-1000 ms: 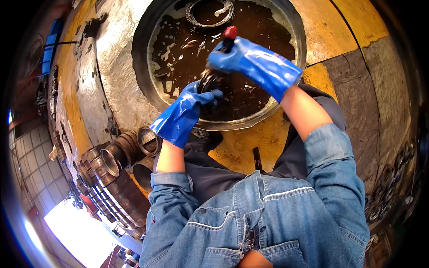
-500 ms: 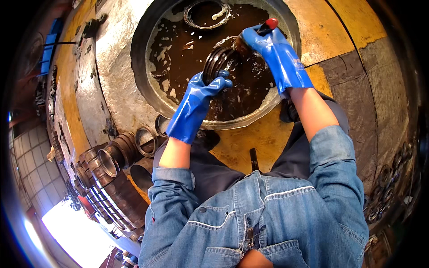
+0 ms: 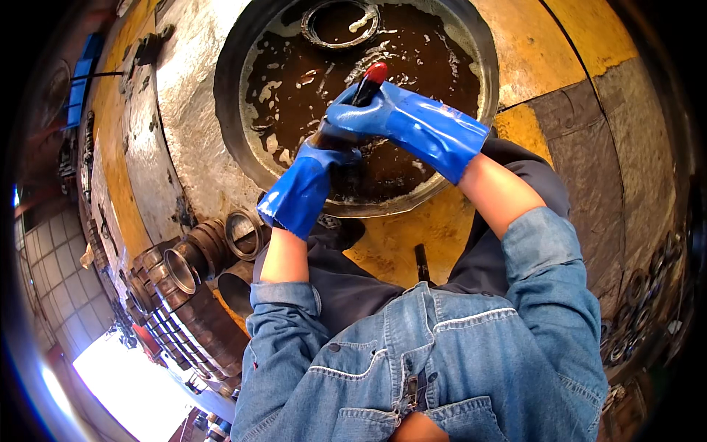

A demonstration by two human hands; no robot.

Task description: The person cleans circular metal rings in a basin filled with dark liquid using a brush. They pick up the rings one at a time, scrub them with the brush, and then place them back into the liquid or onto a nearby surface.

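Over a round tub (image 3: pixel 227 110) of dark brown, foam-flecked liquid, both my hands wear blue rubber gloves. My right hand (image 3: pixel 368 112) is closed round a brush (image 3: pixel 370 79), whose black handle ends in a red tip pointing up and away. Its bristle end reaches down to my left hand (image 3: pixel 313 166), which is low over the near side of the tub. The left fingers hold a dark grooved metal ring, now mostly hidden behind the gloves. At the far side of the tub, another ring (image 3: pixel 312 34) lies in the liquid.
Several rusty metal rings and cylinders (image 3: pixel 180 269) are stacked on the floor at my left. More dark rings (image 3: pixel 633 302) lie at the far right. Metal plates (image 3: pixel 195 132) and yellow-painted floor (image 3: pixel 526 44) surround the tub. My legs straddle its near side.
My right hand has swung left and nearer with the brush, crossing over to my left hand. My left hand has dropped slightly nearer and left, and the grooved ring is now covered.
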